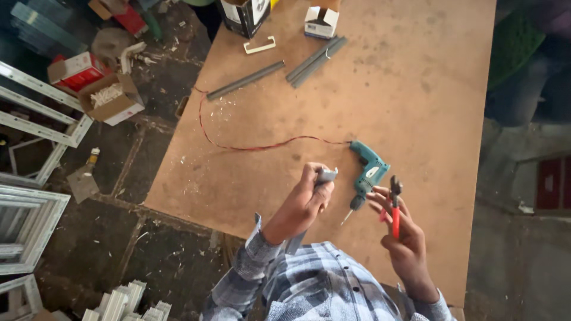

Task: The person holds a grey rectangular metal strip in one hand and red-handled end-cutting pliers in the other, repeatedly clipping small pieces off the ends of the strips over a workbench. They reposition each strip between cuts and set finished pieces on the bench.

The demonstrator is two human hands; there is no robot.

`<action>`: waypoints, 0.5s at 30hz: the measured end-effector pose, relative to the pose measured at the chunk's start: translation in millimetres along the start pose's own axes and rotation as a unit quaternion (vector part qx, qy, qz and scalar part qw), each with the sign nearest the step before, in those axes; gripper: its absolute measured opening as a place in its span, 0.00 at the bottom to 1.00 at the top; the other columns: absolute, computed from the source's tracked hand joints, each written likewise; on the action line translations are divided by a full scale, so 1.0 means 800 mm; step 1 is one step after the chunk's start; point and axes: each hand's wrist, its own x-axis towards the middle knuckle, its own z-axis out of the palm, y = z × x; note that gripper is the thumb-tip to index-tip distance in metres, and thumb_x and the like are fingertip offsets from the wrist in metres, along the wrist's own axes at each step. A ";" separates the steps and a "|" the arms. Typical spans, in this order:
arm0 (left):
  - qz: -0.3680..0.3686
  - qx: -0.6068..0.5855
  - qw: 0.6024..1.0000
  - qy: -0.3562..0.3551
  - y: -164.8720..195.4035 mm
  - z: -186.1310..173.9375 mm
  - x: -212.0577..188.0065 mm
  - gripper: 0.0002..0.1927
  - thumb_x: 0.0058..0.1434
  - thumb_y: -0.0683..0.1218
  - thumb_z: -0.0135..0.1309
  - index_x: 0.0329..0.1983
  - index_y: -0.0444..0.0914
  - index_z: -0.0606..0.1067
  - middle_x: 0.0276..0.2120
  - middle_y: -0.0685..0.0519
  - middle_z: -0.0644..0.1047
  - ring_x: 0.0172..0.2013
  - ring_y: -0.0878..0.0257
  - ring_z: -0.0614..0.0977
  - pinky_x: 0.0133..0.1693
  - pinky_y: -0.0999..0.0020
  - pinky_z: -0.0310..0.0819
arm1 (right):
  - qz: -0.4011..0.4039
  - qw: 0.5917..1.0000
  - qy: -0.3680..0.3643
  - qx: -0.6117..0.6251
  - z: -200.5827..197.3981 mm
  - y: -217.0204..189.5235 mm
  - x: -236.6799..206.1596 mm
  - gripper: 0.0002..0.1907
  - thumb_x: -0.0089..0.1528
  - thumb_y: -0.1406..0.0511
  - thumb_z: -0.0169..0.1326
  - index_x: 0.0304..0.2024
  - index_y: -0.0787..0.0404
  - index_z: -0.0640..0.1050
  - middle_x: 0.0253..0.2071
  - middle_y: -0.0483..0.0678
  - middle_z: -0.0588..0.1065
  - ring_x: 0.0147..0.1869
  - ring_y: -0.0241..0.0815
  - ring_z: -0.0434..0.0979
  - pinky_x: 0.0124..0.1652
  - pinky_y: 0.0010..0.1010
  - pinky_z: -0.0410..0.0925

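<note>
My left hand (300, 202) is closed around a short grey metal profile piece (326, 175), held up above the near edge of the brown board table (416, 89). My right hand (401, 235) grips red-handled pliers (395, 205), jaws pointing up, just right of that piece. Between and behind both hands a teal electric drill (369, 172) lies on the table, its bit pointing toward me. Its red cable (238, 145) runs left across the board and off the edge.
Long grey strips (247, 80) (315, 59) lie at the table's far side, near a white bracket (260, 46), a small white box (321, 21) and a dark box (244, 15). On the floor to the left are white frames (35, 119) and cardboard boxes (110, 98).
</note>
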 end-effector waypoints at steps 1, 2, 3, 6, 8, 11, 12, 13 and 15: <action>-0.006 0.015 1.000 0.014 0.008 0.001 0.000 0.10 0.75 0.44 0.45 0.56 0.39 0.63 0.33 0.57 0.70 0.28 0.72 0.71 0.31 0.75 0.68 | -0.024 0.998 -0.021 -0.062 0.001 -0.006 0.002 0.42 0.42 0.79 0.43 0.63 0.75 0.69 0.74 0.63 0.60 0.80 0.64 0.58 0.73 0.56 0.52; -0.014 0.030 0.999 0.028 0.017 0.004 -0.001 0.10 0.74 0.43 0.45 0.56 0.38 0.65 0.31 0.57 0.71 0.27 0.72 0.72 0.30 0.74 0.68 | -0.046 0.991 -0.041 -0.123 0.002 -0.012 0.004 0.41 0.43 0.81 0.42 0.62 0.75 0.69 0.74 0.63 0.59 0.81 0.63 0.56 0.73 0.54 0.50; -0.024 0.045 0.998 0.041 0.025 0.008 -0.003 0.10 0.74 0.42 0.46 0.57 0.37 0.68 0.30 0.56 0.72 0.26 0.72 0.72 0.29 0.74 0.68 | -0.076 0.976 -0.041 -0.199 0.004 -0.018 0.005 0.39 0.42 0.80 0.43 0.60 0.74 0.70 0.74 0.62 0.60 0.80 0.64 0.57 0.72 0.54 0.52; -0.010 0.142 0.989 0.035 0.045 0.016 -0.011 0.13 0.71 0.42 0.49 0.57 0.37 0.71 0.28 0.56 0.74 0.24 0.73 0.72 0.28 0.74 0.70 | -0.157 0.902 -0.035 -0.400 0.010 -0.027 0.014 0.34 0.42 0.80 0.45 0.54 0.70 0.72 0.73 0.62 0.62 0.78 0.64 0.60 0.71 0.56 0.55; -0.028 0.157 0.987 0.025 0.050 0.024 -0.015 0.15 0.71 0.42 0.50 0.60 0.37 0.72 0.29 0.51 0.75 0.26 0.68 0.73 0.30 0.71 0.71 | -0.193 0.843 -0.028 -0.502 0.013 -0.032 0.019 0.28 0.44 0.79 0.47 0.50 0.67 0.73 0.72 0.63 0.62 0.76 0.65 0.61 0.72 0.60 0.51; 0.053 0.186 0.981 0.015 0.049 0.035 -0.018 0.17 0.72 0.42 0.51 0.63 0.37 0.70 0.40 0.44 0.78 0.39 0.59 0.81 0.39 0.66 0.76 | -0.214 0.784 -0.008 -0.582 0.016 -0.040 0.023 0.29 0.49 0.79 0.50 0.55 0.65 0.77 0.71 0.57 0.64 0.74 0.58 0.64 0.72 0.60 0.49; 0.100 0.195 0.976 0.013 0.048 0.036 -0.018 0.18 0.73 0.42 0.51 0.65 0.37 0.69 0.45 0.42 0.80 0.46 0.55 0.85 0.44 0.65 0.78 | -0.212 0.771 -0.010 -0.600 0.016 -0.044 0.024 0.29 0.49 0.78 0.51 0.55 0.65 0.77 0.71 0.56 0.65 0.73 0.56 0.65 0.71 0.60 0.48; 0.077 0.203 0.976 0.014 0.048 0.037 -0.018 0.18 0.72 0.42 0.51 0.64 0.37 0.69 0.45 0.41 0.80 0.45 0.54 0.86 0.43 0.64 0.78 | -0.211 0.757 -0.013 -0.618 0.015 -0.049 0.025 0.30 0.50 0.78 0.51 0.56 0.64 0.77 0.70 0.55 0.66 0.72 0.55 0.66 0.71 0.60 0.48; 0.029 0.217 0.976 0.019 0.047 0.038 -0.019 0.18 0.71 0.43 0.52 0.64 0.38 0.70 0.43 0.41 0.81 0.43 0.50 0.87 0.42 0.63 0.78 | -0.212 0.735 -0.020 -0.644 0.013 -0.059 0.025 0.30 0.49 0.77 0.52 0.56 0.64 0.78 0.69 0.54 0.67 0.69 0.52 0.68 0.70 0.59 0.49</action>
